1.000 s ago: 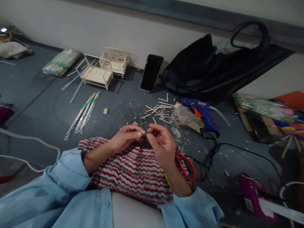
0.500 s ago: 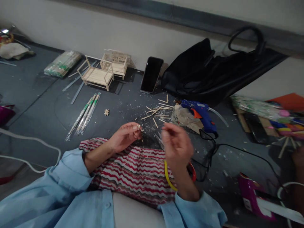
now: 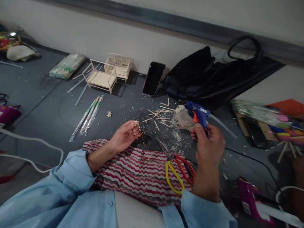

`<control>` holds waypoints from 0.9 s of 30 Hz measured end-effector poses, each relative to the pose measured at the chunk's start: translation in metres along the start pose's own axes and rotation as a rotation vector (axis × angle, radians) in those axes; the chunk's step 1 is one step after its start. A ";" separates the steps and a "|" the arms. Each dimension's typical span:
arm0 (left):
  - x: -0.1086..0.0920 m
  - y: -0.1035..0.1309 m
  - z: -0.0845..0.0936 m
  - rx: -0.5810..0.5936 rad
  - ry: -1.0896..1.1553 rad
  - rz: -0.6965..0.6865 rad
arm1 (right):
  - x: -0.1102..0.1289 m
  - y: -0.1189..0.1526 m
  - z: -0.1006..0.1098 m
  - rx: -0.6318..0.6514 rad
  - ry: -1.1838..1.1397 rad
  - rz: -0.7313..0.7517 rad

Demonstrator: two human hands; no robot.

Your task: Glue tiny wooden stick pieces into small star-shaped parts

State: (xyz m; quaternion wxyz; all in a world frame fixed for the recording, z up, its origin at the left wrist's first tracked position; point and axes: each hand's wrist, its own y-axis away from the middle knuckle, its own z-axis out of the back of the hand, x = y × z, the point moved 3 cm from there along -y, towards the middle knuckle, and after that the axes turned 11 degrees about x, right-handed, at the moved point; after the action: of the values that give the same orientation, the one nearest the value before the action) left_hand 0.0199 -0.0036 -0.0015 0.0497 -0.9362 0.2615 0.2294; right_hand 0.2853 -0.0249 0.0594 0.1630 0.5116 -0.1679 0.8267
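Between thumb and fingers, my left hand (image 3: 126, 135) pinches a small pale wooden piece (image 3: 136, 122). My right hand (image 3: 209, 141) is wrapped round the handle of a blue glue gun (image 3: 199, 111) with an orange trigger. The gun's nozzle end lies over a crumpled, plastic-like lump (image 3: 182, 118). Short wooden sticks (image 3: 156, 125) and crumbs are scattered between my hands. Pliers (image 3: 174, 175) with one yellow and one red handle rest on striped cloth (image 3: 133, 177) at my lap. A small flower-shaped wooden piece (image 3: 109, 114) lies left of my left hand.
Two miniature wooden benches (image 3: 101, 78) stand at the back, near a leaning phone (image 3: 154, 79). A black bag (image 3: 201, 76) is behind the glue gun. Wrapped stick bundles (image 3: 87, 115) lie at left. A purple box (image 3: 251, 198) and a cable are at right.
My right hand has moved right and forward from above the pliers and closed on the glue gun. The gun's handle has shifted slightly. My left hand keeps its pinch.
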 end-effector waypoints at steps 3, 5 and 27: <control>-0.002 -0.001 0.000 -0.006 0.015 -0.011 | 0.009 0.012 -0.012 0.189 -0.459 -0.164; -0.004 -0.002 0.000 -0.011 0.021 -0.018 | 0.017 0.023 -0.026 0.470 -0.725 -0.275; -0.003 -0.002 -0.001 -0.067 -0.030 -0.018 | 0.009 0.054 -0.057 0.592 -0.419 -0.013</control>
State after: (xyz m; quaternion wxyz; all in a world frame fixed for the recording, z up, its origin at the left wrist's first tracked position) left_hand 0.0187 -0.0010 0.0006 0.0245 -0.9362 0.2443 0.2514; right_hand 0.2125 -0.0470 0.0373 -0.0246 0.6960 0.0523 0.7157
